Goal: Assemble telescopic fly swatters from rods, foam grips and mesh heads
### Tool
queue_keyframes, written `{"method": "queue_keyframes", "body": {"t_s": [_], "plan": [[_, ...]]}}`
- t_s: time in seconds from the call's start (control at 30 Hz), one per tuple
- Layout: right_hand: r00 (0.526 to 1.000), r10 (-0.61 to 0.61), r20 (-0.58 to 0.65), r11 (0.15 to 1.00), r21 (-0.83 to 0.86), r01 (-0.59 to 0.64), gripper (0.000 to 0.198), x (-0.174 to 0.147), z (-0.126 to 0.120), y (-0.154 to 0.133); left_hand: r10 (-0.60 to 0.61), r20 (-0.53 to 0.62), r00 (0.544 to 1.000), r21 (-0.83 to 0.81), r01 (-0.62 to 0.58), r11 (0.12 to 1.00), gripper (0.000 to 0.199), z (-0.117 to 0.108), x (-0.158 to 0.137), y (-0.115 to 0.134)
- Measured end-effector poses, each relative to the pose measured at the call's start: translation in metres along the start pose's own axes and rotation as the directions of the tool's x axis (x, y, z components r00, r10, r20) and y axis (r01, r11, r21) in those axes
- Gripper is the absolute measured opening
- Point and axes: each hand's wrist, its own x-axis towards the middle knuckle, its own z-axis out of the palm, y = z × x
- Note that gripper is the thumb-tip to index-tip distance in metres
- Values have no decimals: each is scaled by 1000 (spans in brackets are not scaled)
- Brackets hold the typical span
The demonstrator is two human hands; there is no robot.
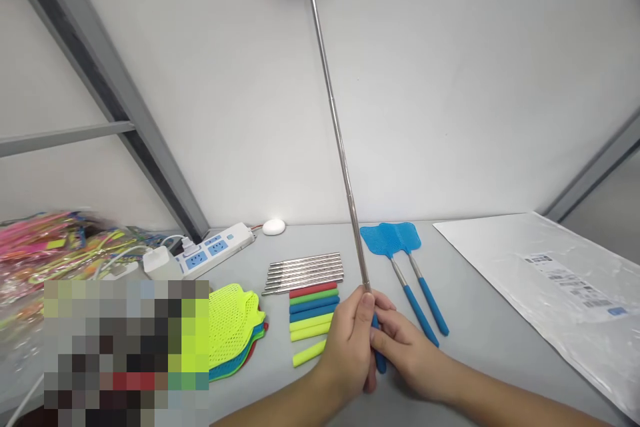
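Note:
An extended telescopic metal rod (340,140) rises from my hands, leaning left, and its top runs out of view. My left hand (350,333) is closed around its lower end, thumb pressed on the metal. The fingers of my right hand (405,350) are closed on the blue foam handle (381,361) at the bottom of the rod. Left of my hands lie several coloured foam handles (314,307) in a row, with several short, collapsed metal rods (305,270) behind them. On the right are two blue fly swatters (420,300), their heads overlapping.
Yellow, blue, green and red swatter heads (233,320) are stacked at left, partly behind a pixelated patch. A power strip (217,250) with plugs, a white oval device (273,227) and bagged colourful items (65,247) stand farther back. A white plastic mailer (545,280) covers the right side.

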Motion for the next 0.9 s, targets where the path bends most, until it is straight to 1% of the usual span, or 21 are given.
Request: {"method": "queue_keyframes", "body": {"t_s": [0.07, 0.13, 0.2, 0.3, 0.43, 0.5, 0.6, 0.7, 0.83, 0.9], "plan": [[1000, -3, -12, 1000, -12, 3, 43, 0, 2, 0, 38, -31, 999, 15, -38, 999, 50, 1, -1, 3], [1000, -8, -21, 1000, -27, 7, 43, -2, 3, -2, 98, -51, 994, 67, -95, 993, 49, 2, -2, 8], [999, -14, -32, 997, -70, 11, 43, -3, 3, -3, 144, -56, 988, 121, -136, 983, 50, 2, -3, 14], [997, -16, -77, 988, -153, 4, 42, -4, 3, -5, 174, -61, 983, 168, -162, 972, 52, 2, -1, 22], [994, -37, -104, 978, -208, 15, 39, -5, 3, -7, 234, -50, 971, 206, -219, 954, 47, 2, -2, 22], [994, -46, -103, 979, -200, 24, 37, -4, 4, -8, 276, -46, 960, 215, -260, 941, 43, 3, -4, 20], [999, -25, -35, 993, -112, 21, 34, -2, 5, -8, 297, -82, 951, 200, -276, 940, 39, 3, -2, 24], [1000, -3, 19, 999, -43, 4, 30, -1, 4, -4, 338, -130, 932, 187, -312, 931, 37, 2, 9, 42], [1000, 23, -2, 999, -27, -23, 25, -1, 2, 1, 436, -191, 879, 150, -413, 898, 36, -2, 33, 73], [1000, 29, -5, 999, -15, -29, 25, 0, 2, 3, 453, -195, 870, 149, -430, 891, 35, -4, 42, 84]]}}
